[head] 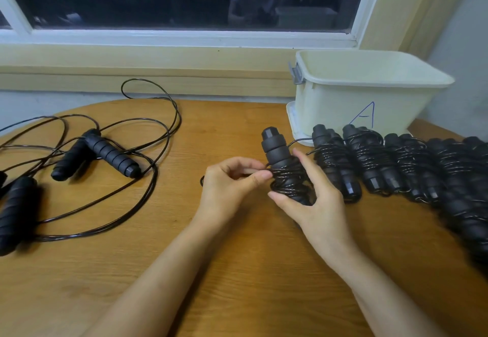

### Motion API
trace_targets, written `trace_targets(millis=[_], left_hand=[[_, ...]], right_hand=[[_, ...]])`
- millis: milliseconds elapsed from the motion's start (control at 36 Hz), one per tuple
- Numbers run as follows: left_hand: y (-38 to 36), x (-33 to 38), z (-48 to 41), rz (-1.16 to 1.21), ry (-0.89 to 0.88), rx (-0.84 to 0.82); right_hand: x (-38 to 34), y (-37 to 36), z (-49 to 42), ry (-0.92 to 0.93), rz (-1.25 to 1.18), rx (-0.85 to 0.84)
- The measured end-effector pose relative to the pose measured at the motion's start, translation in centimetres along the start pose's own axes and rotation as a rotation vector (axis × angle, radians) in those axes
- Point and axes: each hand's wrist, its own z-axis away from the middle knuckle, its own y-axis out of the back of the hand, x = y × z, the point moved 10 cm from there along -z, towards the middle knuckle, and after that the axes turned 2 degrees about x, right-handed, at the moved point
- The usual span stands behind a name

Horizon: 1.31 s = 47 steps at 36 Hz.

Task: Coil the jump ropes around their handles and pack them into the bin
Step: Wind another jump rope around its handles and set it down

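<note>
Far left: loose ropes (111, 149) sprawl on the table (237, 278). Their cords lie in wide loops and their handles lie flat. They are uncoiled and sit well apart from the finished ones, likely the waiting pile.

Centre: the left hand (227, 186) pinches cord between thumb and forefinger, right at the coil, probably tucking the tail so the wrap holds. The bundle (277, 149) is tilted, top toward the window, with the lower half wound. The right hand (311, 199) curls round its base, thumb on the near side, steadying it against the pull.

Right: a row (396, 165) of coiled ropes lies side by side just in front of the bin (364, 93), staged for packing. The bin is open and marked A, and nothing shows inside from this angle. I judge that packing has not begun.
</note>
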Motion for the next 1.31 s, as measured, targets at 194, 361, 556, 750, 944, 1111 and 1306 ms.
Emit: trace_targets(millis=[194,361,556,750,944,1111,1306], left_hand=[[-0.6,-0.6,-0.3,0.146,0.077,-0.103],[-1.7,-0.7,0.1,0.099,0.100,-0.255],[-1.2,-1.1,0.0,0.091,0.116,-0.171],[-1.1,-1.2,0.0,0.055,0.106,-0.127],[-0.9,-1.0,-0.2,0.050,0.103,-0.155],[-1.2,-0.5,0.1,0.112,0.127,-0.192],[-0.4,-0.5,0.0,0.098,0.163,-0.114]], right_hand=[[-0.3,-0.9,0.1,-0.079,-0.186,-0.129],[0.0,-1.4,0.2,-0.070,-0.208,-0.198],[-0.5,-1.1,0.2,0.059,-0.055,-0.127],[0.1,-0.9,0.1,0.060,-0.002,-0.098],[0.2,-0.8,-0.2,-0.070,-0.196,-0.171],[0.7,-0.8,-0.4,-0.131,-0.304,-0.222],[1.0,-0.7,-0.4,-0.154,-0.276,-0.220]])
